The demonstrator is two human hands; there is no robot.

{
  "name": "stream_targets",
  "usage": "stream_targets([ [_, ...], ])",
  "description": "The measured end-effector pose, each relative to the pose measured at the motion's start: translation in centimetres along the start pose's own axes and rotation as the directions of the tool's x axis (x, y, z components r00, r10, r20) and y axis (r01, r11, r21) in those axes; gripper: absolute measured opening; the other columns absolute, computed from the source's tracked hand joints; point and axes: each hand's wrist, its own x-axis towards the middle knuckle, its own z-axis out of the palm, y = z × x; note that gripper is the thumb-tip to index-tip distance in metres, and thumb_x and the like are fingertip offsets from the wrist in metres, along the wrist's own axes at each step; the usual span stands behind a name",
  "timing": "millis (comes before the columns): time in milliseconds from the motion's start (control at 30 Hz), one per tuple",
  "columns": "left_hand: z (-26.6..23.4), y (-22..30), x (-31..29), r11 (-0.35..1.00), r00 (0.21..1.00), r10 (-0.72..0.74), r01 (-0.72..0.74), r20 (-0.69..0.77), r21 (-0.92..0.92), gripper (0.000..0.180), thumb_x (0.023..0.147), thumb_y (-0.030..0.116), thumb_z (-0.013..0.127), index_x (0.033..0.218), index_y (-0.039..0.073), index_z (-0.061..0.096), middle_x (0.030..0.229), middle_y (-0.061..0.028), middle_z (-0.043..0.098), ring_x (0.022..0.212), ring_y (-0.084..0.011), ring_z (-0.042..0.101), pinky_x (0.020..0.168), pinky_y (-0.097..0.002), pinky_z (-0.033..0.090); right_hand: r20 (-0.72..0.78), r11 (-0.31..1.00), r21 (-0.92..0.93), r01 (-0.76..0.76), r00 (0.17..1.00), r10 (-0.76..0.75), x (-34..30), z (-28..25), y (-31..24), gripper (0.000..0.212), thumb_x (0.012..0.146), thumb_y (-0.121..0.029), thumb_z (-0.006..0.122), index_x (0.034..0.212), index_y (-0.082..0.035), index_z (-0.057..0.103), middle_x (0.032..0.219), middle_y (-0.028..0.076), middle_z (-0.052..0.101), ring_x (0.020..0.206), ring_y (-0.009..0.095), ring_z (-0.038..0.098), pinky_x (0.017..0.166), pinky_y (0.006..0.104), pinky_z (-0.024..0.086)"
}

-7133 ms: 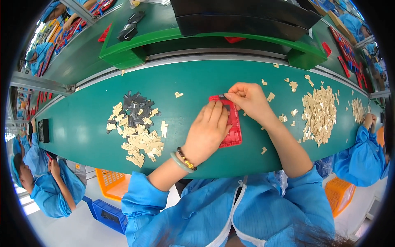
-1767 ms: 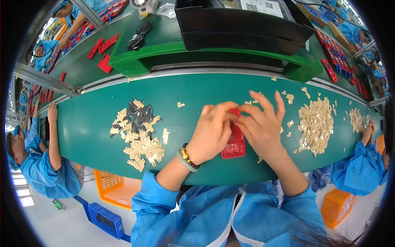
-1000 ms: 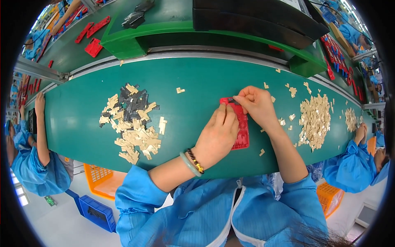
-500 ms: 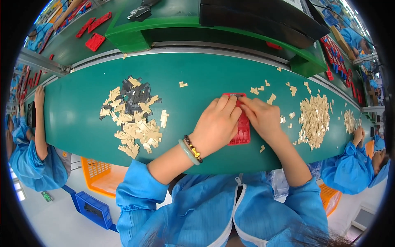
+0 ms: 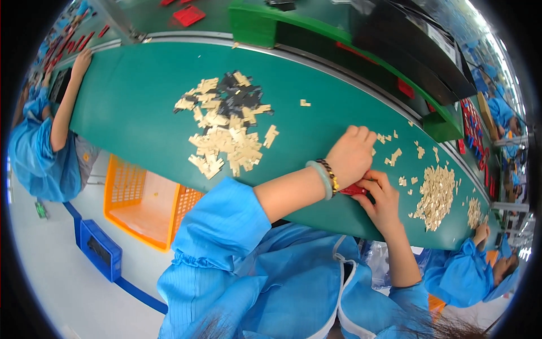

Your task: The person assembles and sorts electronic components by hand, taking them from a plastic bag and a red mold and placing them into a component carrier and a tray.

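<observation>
A red plastic case (image 5: 354, 190) lies mostly hidden beneath my hands, with only its near end showing. My left hand (image 5: 351, 155) is closed over it with the fingers curled at the far side; what the fingertips touch is hidden. The thumb and fingers of my right hand (image 5: 384, 199) pinch the near end of the case. Just beyond the hands lie scattered small gold L-shaped pieces (image 5: 393, 157). To the left is a loose pile of gold pieces (image 5: 228, 144), mixed with flat black pieces (image 5: 234, 100).
A dense heap of small gold pieces (image 5: 435, 198) lies right on the green table (image 5: 135, 101). A green shelf (image 5: 254, 25) holding a black box (image 5: 406, 34) borders the far edge. Orange baskets (image 5: 141, 209) and a blue bin (image 5: 101, 248) stand below. Co-workers sit at both sides.
The view has turned, shifting the table contents. My left hand now covers the red case, and my right hand has moved from its far end to its near end.
</observation>
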Motion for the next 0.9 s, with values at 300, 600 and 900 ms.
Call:
stream_targets([
  [300, -5.2, -2.0, -4.7, 0.956, 0.991, -0.126, 0.109, -0.046, -0.273, 0.056, 0.078, 0.035, 0.069, 0.117, -0.003, 0.058, 0.117, -0.0151, 0.053, 0.118, -0.0310, 0.045, 0.095, -0.0401, 0.038, 0.104, 0.971, -0.068, 0.231, 0.969, -0.223, 0.5, 0.3, -1.8, 0.026, 0.070, -0.016, 0.077, 0.092, -0.008, 0.066, 0.096, 0.005, 0.063, 0.077, 0.021, 0.064, 0.064, 0.0329, 0.050],
  [600, -9.1, -12.2, -17.1, 0.793, 0.806, -0.592, 0.587, -0.026, 0.161, 0.078, 0.077, 0.023, 0.075, 0.140, -0.004, 0.037, 0.145, -0.0245, 0.035, 0.136, -0.0403, 0.032, 0.110, -0.0496, 0.027, -0.183, 0.960, -0.223, 0.172, 0.959, -0.214, 18.2, 5.4, 5.1, 0.042, 0.081, -0.017, 0.069, 0.120, -0.006, 0.056, 0.125, 0.013, 0.055, 0.099, 0.033, 0.060, 0.078, 0.0398, 0.051],
  [900, -10.9, -14.5, -14.5, 0.898, 0.908, -0.339, 0.391, -0.248, 0.204, 0.020, 0.076, 0.001, 0.060, 0.096, 0.000, 0.065, 0.112, -0.0128, 0.064, 0.100, -0.0298, 0.062, 0.083, -0.0367, 0.051, -0.232, 0.884, -0.449, -0.129, 0.972, 0.025, 16.1, 2.9, 16.9, 0.058, 0.089, -0.040, 0.057, 0.140, -0.015, 0.046, 0.143, 0.013, 0.043, 0.133, 0.032, 0.038, 0.109, 0.0497, 0.027],
])
